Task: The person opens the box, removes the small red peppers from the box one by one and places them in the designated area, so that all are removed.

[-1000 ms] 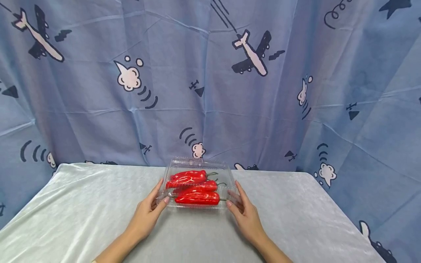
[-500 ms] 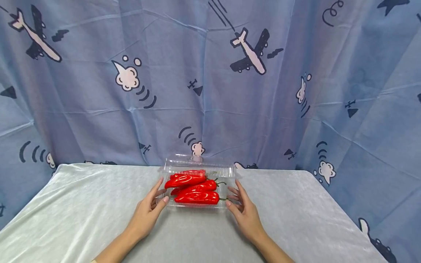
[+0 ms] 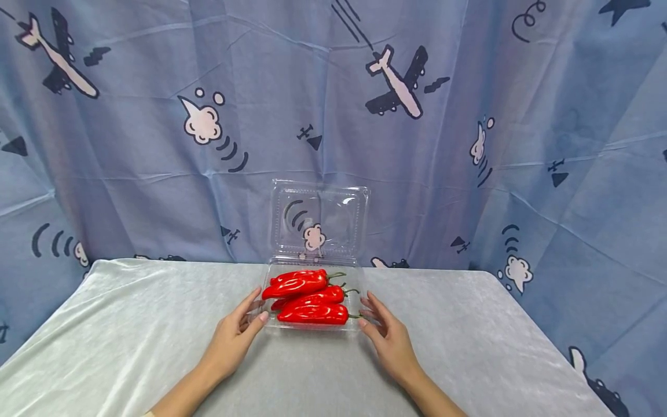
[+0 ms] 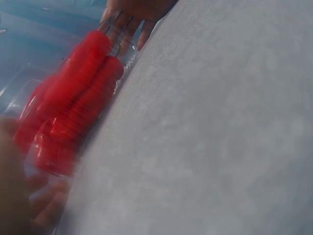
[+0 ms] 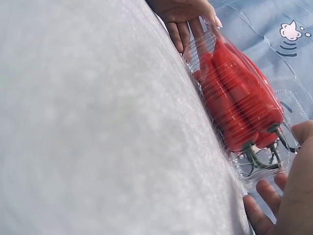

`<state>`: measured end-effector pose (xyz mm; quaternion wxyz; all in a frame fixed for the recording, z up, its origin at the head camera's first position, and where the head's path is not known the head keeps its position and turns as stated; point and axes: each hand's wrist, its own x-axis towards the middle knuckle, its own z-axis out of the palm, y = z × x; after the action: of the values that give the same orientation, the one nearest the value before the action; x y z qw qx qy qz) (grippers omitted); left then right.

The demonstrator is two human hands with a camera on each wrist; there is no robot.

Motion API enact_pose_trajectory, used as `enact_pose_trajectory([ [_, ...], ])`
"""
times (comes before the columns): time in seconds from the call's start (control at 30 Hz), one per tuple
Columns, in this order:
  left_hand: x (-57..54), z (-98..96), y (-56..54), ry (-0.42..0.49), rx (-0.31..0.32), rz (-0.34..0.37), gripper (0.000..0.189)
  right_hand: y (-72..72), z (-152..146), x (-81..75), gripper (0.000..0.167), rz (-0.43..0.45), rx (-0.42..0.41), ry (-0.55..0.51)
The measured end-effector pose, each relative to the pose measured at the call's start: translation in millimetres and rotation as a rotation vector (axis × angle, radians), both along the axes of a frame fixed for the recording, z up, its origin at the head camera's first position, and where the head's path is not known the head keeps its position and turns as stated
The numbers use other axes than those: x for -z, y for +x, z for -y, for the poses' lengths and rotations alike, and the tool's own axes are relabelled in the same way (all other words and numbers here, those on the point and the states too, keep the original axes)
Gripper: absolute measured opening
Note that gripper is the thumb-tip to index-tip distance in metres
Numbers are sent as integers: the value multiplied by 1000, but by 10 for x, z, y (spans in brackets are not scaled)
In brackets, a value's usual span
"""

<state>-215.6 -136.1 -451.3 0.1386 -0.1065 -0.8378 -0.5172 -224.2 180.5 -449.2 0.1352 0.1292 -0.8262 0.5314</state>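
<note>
A clear plastic clamshell box [image 3: 312, 328] rests on the cloth with its lid [image 3: 333, 214] standing up behind it. Several glossy red peppers [image 3: 312, 314] with green stems lie inside, stems toward the right. My left hand [image 3: 229, 341] is at the box's left end, its thumb over the front corner and its fingers along the side wall. At the other end is my right hand [image 3: 393, 344], fingers spread and loosely extended beside the wall, thumb near the front corner. The right wrist view shows the ribbed wall [image 5: 208, 49] between the left fingers and the peppers.
A pale velvety cloth [image 3: 469, 336] covers the table. Behind its far edge hangs a blue curtain [image 3: 292, 145] printed with planes and clouds, which shows through the raised lid.
The lid has swung up and back from over the peppers to standing upright. Both hands stay at the box's ends; the right fingers have shifted slightly inward.
</note>
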Motion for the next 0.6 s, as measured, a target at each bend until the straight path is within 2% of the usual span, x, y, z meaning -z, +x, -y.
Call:
enact_pose_trajectory([
  [0.1,5,9,3,11,4,-15,51,-2,-5,2,56,-4,-1,-11],
  [0.33,-1,13,-4,54,-2,-26,40,-20,-31,4,39,-4,2,-95],
  [0.6,-28,4,0,116,25,15,36,-30,-29,-7,36,20,10,-141],
])
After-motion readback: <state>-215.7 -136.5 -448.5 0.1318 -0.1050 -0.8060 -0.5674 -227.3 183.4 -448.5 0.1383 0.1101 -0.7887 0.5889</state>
